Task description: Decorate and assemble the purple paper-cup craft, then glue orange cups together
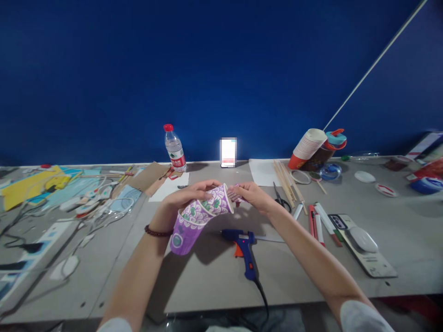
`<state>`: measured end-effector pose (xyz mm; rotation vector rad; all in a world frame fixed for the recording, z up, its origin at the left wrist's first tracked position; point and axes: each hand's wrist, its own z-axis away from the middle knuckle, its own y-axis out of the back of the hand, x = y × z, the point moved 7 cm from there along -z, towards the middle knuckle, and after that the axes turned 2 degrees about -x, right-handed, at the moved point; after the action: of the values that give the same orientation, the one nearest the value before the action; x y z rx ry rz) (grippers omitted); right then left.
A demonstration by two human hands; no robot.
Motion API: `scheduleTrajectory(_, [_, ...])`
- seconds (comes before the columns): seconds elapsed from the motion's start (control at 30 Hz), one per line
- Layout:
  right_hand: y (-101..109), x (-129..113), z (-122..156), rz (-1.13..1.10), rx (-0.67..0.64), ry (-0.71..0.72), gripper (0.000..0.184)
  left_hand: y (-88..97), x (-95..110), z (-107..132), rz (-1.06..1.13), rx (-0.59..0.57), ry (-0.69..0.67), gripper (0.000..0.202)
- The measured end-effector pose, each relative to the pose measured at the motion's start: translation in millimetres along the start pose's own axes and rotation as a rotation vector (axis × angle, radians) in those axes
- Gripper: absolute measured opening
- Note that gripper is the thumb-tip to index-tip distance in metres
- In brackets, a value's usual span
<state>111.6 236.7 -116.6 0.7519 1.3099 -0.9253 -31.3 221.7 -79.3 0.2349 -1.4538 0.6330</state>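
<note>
My left hand is wrapped round a pair of joined purple patterned paper cups, held on their side above the grey table. My right hand pinches a small purple patterned paper piece right at the rim of the upper cup. A blue hot glue gun lies on the table just below both hands, its black cord running toward me.
Scissors, wooden sticks, pens, a phone case and a white mouse lie to the right. A stack of paper cups leans at the back right. A water bottle stands behind. Cables and coloured paper clutter the left.
</note>
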Motion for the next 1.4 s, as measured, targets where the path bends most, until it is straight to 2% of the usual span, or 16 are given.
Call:
scheduleTrajectory(0.37, [-4, -3, 1, 0.102, 0.009, 0.019, 0.029, -3.4, 0, -1, -0.040, 0.013, 0.008, 0.050])
scheduleTrajectory(0.6, [-3, -1, 0, 0.132, -0.041, 0.004, 0.024, -7.3, 2, -1, -0.129, 0.018, 0.039, 0.047])
scheduleTrajectory(0.87, [2, 8, -3, 0.153, -0.062, -0.028, 0.025, -5.2, 1, -2, -0.149, 0.023, 0.047, 0.045])
scheduleTrajectory(1.4, [-1, 2, -2, 0.086, 0.095, 0.028, 0.023, -4.7, 2, -3, -0.116, 0.048, 0.041, 0.043])
